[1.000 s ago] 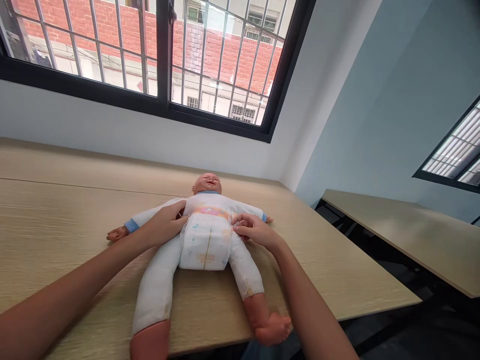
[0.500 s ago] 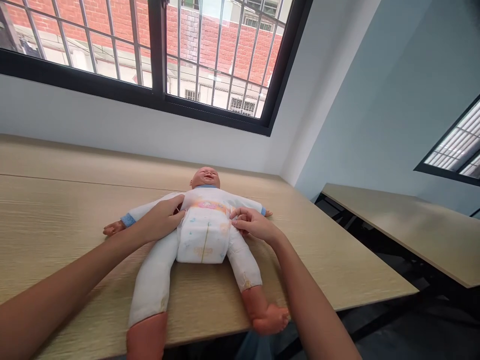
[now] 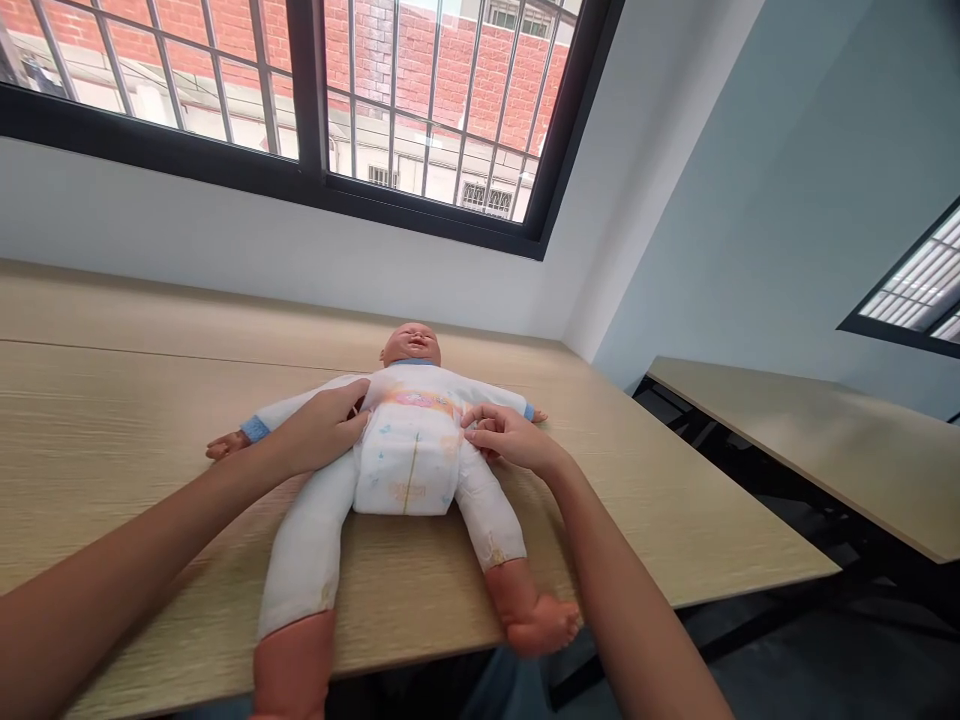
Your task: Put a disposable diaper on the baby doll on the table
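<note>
A baby doll (image 3: 412, 345) in a white suit with blue cuffs lies on its back, its head towards the window and its legs towards me. Around its hips is a white diaper (image 3: 405, 470) with a coloured waistband and a yellow line down the front. My left hand (image 3: 326, 425) is curled at the diaper's left side, thumb on the edge and fingertips partly hidden. On the opposite side, my right hand (image 3: 510, 435) pinches the diaper's edge near the waistband, fingers bent. One doll foot (image 3: 544, 625) reaches past the table's front edge.
The doll lies on a light wooden table (image 3: 660, 500) pushed against the wall below a barred window (image 3: 307, 100). A second wooden table (image 3: 810, 430) stands to the right, across a gap. The front edge of the doll's table is close to me.
The view has shifted slightly, so the doll and table appear a little higher. Both hands stay at the diaper's sides, with only small finger movement.
</note>
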The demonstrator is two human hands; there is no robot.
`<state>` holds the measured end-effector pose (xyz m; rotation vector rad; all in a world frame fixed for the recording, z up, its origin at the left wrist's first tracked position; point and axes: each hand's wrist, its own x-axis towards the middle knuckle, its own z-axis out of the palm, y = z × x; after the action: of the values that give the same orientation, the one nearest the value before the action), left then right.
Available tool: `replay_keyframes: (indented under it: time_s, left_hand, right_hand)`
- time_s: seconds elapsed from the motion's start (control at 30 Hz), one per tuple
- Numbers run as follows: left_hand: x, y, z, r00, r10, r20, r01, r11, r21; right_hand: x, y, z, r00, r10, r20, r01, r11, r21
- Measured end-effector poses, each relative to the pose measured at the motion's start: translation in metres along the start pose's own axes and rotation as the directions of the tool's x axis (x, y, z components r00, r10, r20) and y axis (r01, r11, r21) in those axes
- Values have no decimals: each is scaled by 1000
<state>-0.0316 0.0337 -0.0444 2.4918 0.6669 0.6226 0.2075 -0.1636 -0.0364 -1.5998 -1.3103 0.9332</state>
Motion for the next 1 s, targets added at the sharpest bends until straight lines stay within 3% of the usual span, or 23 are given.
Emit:
replay_keyframes:
  time_s: [0.4, 0.73, 1.0]
  left_hand:
    - [0, -4, -1, 998, 61, 34, -65, 990, 123]
    - [-3, 6, -4, 999, 11, 53, -18, 989, 145]
    - [0, 0, -3, 998, 14, 54, -22, 987, 157]
  right_hand:
    - [0, 7, -6, 998, 68, 14, -64, 984, -166]
    - [2, 13, -9, 996, 84, 23, -80, 987, -139]
    - [1, 11, -9, 996, 85, 8, -82, 973, -214]
